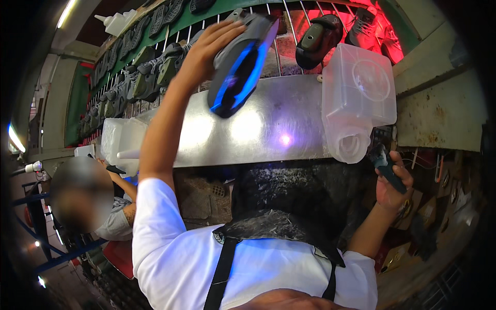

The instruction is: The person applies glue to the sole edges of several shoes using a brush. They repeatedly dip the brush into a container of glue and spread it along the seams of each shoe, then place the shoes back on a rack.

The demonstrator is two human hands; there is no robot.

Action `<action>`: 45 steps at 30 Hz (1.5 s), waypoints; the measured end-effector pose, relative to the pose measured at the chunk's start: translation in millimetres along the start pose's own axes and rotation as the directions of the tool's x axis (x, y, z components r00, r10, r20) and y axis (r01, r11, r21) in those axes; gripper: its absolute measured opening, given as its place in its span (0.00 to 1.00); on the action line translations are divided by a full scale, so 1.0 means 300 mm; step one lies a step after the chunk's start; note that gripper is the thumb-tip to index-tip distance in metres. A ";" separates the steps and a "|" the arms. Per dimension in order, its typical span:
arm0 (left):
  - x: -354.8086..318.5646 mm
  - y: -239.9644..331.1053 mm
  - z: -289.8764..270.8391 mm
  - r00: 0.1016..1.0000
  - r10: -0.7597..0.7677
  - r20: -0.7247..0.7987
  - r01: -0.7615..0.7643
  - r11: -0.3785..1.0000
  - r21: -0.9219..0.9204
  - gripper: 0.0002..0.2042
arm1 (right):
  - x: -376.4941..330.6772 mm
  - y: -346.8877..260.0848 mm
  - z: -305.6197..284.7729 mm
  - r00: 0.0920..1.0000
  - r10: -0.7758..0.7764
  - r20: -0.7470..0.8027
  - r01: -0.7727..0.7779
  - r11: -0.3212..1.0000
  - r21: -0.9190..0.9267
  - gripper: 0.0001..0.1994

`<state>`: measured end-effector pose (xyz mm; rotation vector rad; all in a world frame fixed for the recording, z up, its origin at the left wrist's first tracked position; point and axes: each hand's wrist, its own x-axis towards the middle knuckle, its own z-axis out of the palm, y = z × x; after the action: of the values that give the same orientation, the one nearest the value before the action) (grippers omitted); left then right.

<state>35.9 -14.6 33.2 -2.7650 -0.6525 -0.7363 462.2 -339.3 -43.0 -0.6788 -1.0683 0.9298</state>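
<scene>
Left hand (pixel 219 40): grip closed on a shoe (pixel 235 80), fingers over its grey upper, thumb hidden. Shoe is off the counter (pixel 299 116), in the air over its far edge and the rods (pixel 279 49) behind, tilted, dark sole toward the camera, blue light along it, slightly blurred. Right hand (pixel 395 181): grip narrow, holding a dark brush (pixel 387 168) by the handle, off the counter's right end. Brush head has whitish smears, sits close to the mouth of a clear plastic jug (pixel 358 77); can't tell if touching. Jug stands at the counter's right end, mouth toward the person. Counter is shiny metal. Another whitish container (pixel 123 139) at the left end. Beyond: more shoes on the rods, one dark shoe (pixel 319 40) just left of the jug; loose soles (pixel 166 18) further back, red glow (pixel 390 44) upper right. Person wears white shirt (pixel 258 271), black apron (pixel 279 225). Co-worker (pixel 116 219) seated at left.
</scene>
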 end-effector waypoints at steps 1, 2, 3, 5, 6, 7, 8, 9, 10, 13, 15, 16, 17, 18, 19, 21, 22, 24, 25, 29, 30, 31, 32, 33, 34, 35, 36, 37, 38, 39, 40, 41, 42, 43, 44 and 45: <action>0.047 -0.046 0.049 0.996 0.089 0.026 -0.090 0.995 0.034 0.32 | -0.009 0.002 0.002 1.000 0.000 -0.013 -0.001 1.000 -0.011 0.21; 0.094 -0.072 0.064 0.987 0.144 0.078 -0.149 0.987 0.066 0.35 | -0.022 0.034 -0.016 1.000 -0.010 -0.021 0.010 1.000 0.005 0.22; 0.141 -0.136 0.114 0.974 0.197 0.116 -0.207 0.975 0.079 0.39 | -0.026 0.049 -0.010 0.999 -0.017 -0.027 0.017 1.000 0.002 0.22; 0.253 -0.206 0.170 0.895 0.375 0.240 -0.408 0.907 0.107 0.26 | -0.047 0.051 -0.001 0.999 -0.009 -0.041 0.008 1.000 -0.026 0.20; 0.288 -0.233 0.224 0.867 0.445 0.224 -0.474 0.875 0.096 0.23 | -0.059 0.048 0.001 0.999 -0.001 -0.043 -0.001 0.999 -0.041 0.18; 0.319 -0.259 0.292 0.834 0.512 0.204 -0.536 0.840 0.084 0.21 | -0.071 0.044 0.003 0.999 0.009 -0.046 -0.011 0.998 -0.058 0.17; 0.321 -0.305 0.328 0.783 0.542 0.306 -0.605 0.779 0.167 0.21 | -0.070 0.065 0.007 0.999 -0.002 -0.037 0.000 0.999 -0.049 0.17; 0.308 -0.336 0.400 0.726 0.564 0.393 -0.671 0.707 0.225 0.22 | -0.072 0.074 0.011 0.999 -0.005 -0.034 0.003 0.998 -0.059 0.17; 0.300 -0.336 0.465 0.722 0.561 0.404 -0.660 0.734 0.161 0.21 | -0.075 0.072 0.011 1.000 -0.005 -0.024 0.004 0.999 -0.053 0.16; 0.315 -0.315 0.533 0.727 0.562 0.395 -0.676 0.686 0.270 0.19 | -0.112 0.059 -0.006 0.998 -0.026 -0.054 0.025 0.999 -0.021 0.16; 0.310 -0.310 0.545 0.736 0.534 0.415 -0.660 0.702 0.268 0.20 | -0.125 0.068 -0.028 0.999 0.019 -0.045 -0.021 0.999 -0.031 0.16; 0.310 -0.307 0.548 0.738 0.526 0.423 -0.660 0.690 0.296 0.20 | -0.116 0.076 -0.027 0.999 0.039 -0.035 -0.040 0.999 -0.037 0.16; 0.306 -0.304 0.546 0.741 0.515 0.430 -0.660 0.678 0.325 0.21 | -0.107 0.083 -0.025 0.999 0.041 -0.006 -0.041 0.998 -0.053 0.17; 0.304 -0.288 0.537 0.745 0.445 0.497 -0.632 0.709 0.312 0.23 | -0.079 0.084 -0.012 0.999 0.043 0.020 -0.041 0.997 -0.072 0.18; 0.334 -0.204 0.455 0.701 0.312 0.642 -0.607 0.733 0.307 0.25 | -0.060 0.085 -0.002 0.998 0.038 0.042 -0.033 0.995 -0.095 0.19; 0.283 -0.241 0.494 0.782 0.418 0.462 -0.581 0.758 0.297 0.29 | -0.041 0.082 0.016 0.995 0.100 0.023 -0.099 0.994 -0.049 0.20; 0.280 -0.192 0.463 0.837 0.360 0.412 -0.497 0.817 0.294 0.30 | -0.027 0.073 0.026 0.992 0.125 0.021 -0.124 0.991 -0.051 0.21; 0.245 -0.051 0.381 0.922 0.231 0.311 -0.318 0.909 0.270 0.32 | -0.009 0.070 0.048 0.992 0.128 -0.007 -0.128 0.990 -0.057 0.20; 0.211 0.023 0.331 0.961 0.174 0.214 -0.221 0.951 0.217 0.30 | 0.002 0.061 0.058 0.985 0.170 -0.009 -0.170 0.985 -0.025 0.20; -0.089 0.327 0.320 0.985 -0.159 0.061 0.165 0.981 -0.106 0.32 | 0.031 0.020 0.077 0.960 0.249 -0.128 -0.254 0.967 -0.026 0.23; -0.175 0.431 0.323 0.962 -0.251 0.108 0.267 0.947 -0.177 0.34 | 0.037 0.016 0.096 0.942 0.270 -0.198 -0.274 0.962 0.008 0.23; -0.241 0.531 0.316 0.927 -0.338 0.160 0.369 0.895 -0.249 0.36 | 0.046 0.008 0.107 0.920 0.290 -0.264 -0.292 0.956 0.035 0.23; -0.274 0.608 0.302 0.913 -0.319 0.253 0.369 0.912 -0.181 0.36 | 0.055 0.007 0.097 0.912 0.296 -0.285 -0.305 0.952 0.014 0.23; -0.294 0.665 0.298 0.887 -0.309 0.343 0.366 0.923 -0.115 0.36 | 0.066 -0.004 0.091 0.908 0.295 -0.296 -0.307 0.952 0.004 0.22; -0.291 0.683 0.294 0.904 -0.337 0.263 0.376 0.919 -0.118 0.35 | 0.079 -0.013 0.089 0.908 0.291 -0.302 -0.306 0.952 -0.002 0.22; -0.287 0.681 0.299 0.902 -0.367 0.228 0.404 0.904 -0.143 0.35 | 0.093 -0.023 0.089 0.907 0.288 -0.307 -0.305 0.952 -0.007 0.21; -0.285 0.679 0.311 0.900 -0.375 0.223 0.410 0.902 -0.136 0.35 | 0.109 -0.035 0.090 0.917 0.274 -0.290 -0.292 0.956 -0.018 0.20; -0.283 0.672 0.319 0.895 -0.388 0.218 0.420 0.899 -0.124 0.35 | 0.121 -0.044 0.094 0.923 0.266 -0.277 -0.289 0.956 -0.044 0.20; -0.279 0.667 0.319 0.921 -0.356 0.158 0.378 0.915 -0.143 0.34 | 0.130 -0.052 0.096 0.929 0.259 -0.263 -0.286 0.956 -0.070 0.20; -0.285 0.667 0.313 0.939 -0.311 0.148 0.335 0.924 -0.182 0.33 | 0.139 -0.062 0.094 0.935 0.253 -0.248 -0.283 0.954 -0.094 0.20; -0.291 0.664 0.305 0.955 -0.260 0.142 0.287 0.932 -0.222 0.33 | 0.139 -0.074 0.088 0.943 0.260 -0.207 -0.284 0.954 -0.093 0.20; -0.290 0.663 0.298 0.969 -0.208 0.132 0.236 0.936 -0.260 0.32 | 0.146 -0.088 0.090 0.946 0.270 -0.178 -0.292 0.951 -0.107 0.20; -0.287 0.667 0.287 0.990 -0.142 0.016 0.140 0.940 -0.311 0.27 | 0.147 -0.094 0.099 0.946 0.284 -0.156 -0.303 0.946 -0.114 0.20; -0.290 0.667 0.274 0.996 -0.076 0.045 0.087 0.926 -0.367 0.27 | 0.149 -0.102 0.100 0.945 0.299 -0.135 -0.315 0.941 -0.121 0.21; -0.294 0.664 0.261 0.998 -0.008 0.068 0.036 0.906 -0.422 0.27 | 0.159 -0.109 0.080 0.950 0.307 -0.057 -0.312 0.941 -0.133 0.21; -0.301 0.668 0.251 0.994 0.060 0.090 -0.010 0.880 -0.475 0.27 | 0.159 -0.113 0.062 0.944 0.328 -0.024 -0.328 0.934 -0.141 0.21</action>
<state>90.9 -201.2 -94.1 -3.2712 -0.4872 -0.8466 463.8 -312.1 12.1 -0.9991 -1.0458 1.1457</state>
